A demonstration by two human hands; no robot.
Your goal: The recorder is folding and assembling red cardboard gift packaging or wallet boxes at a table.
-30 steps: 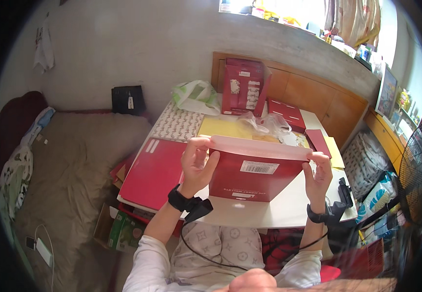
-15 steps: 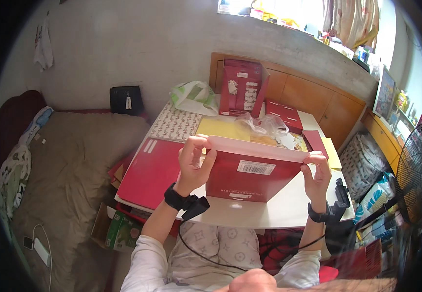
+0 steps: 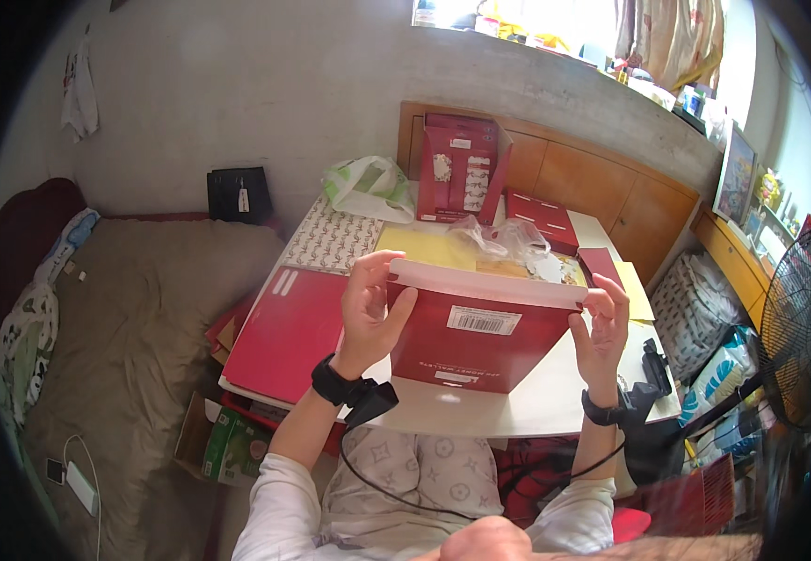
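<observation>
We hold the red box point(image 3: 480, 332) above table's front edge point(image 3: 536, 411), left hand point(image 3: 373, 313) & right hand point(image 3: 602, 327) clamped on its ends; next needs flap tucked.

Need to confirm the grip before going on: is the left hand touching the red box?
Touching. The head view shows the left hand wrapped over the left end of the red box, thumb on its front.

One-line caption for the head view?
Both hands, left hand and right hand, hold a red box above a cluttered white table.
</observation>
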